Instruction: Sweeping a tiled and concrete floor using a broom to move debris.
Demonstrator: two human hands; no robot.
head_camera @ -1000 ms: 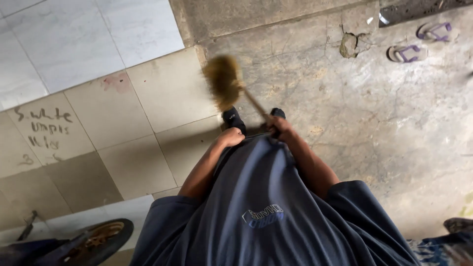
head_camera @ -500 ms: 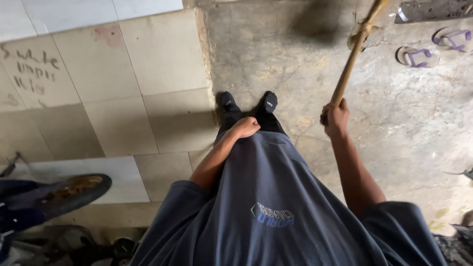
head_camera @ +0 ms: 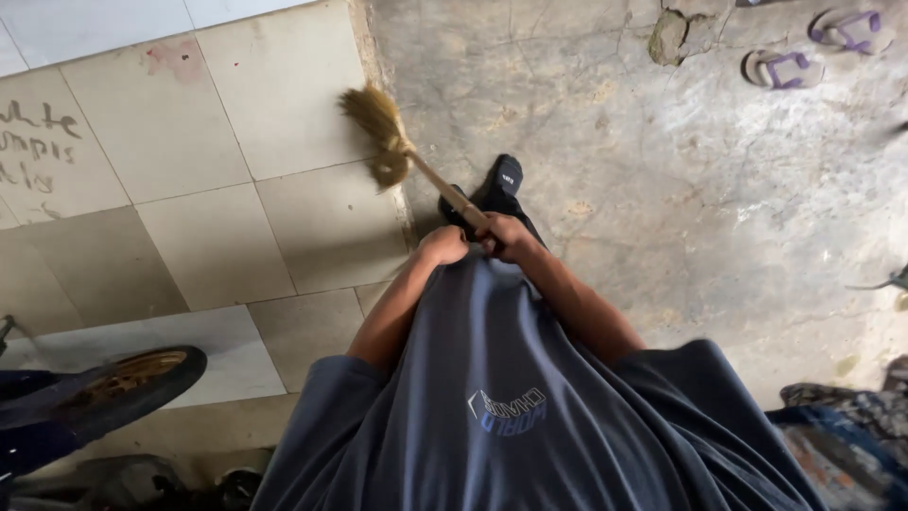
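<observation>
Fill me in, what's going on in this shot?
A person standing in a dark blue shirt holds a straw broom by its wooden handle. The right hand grips the handle; the left hand is closed just beside it, and whether it touches the handle is unclear. The bristle head sits low over the seam where the beige floor tiles meet the cracked concrete. A pair of sandals lies farther off on the concrete.

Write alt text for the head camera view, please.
Seen from above, a person's right hand grips a straw broom over the edge between cream tiles and cracked concrete; the left hand rests closed beside it. Two sandals lie nearby.
</observation>
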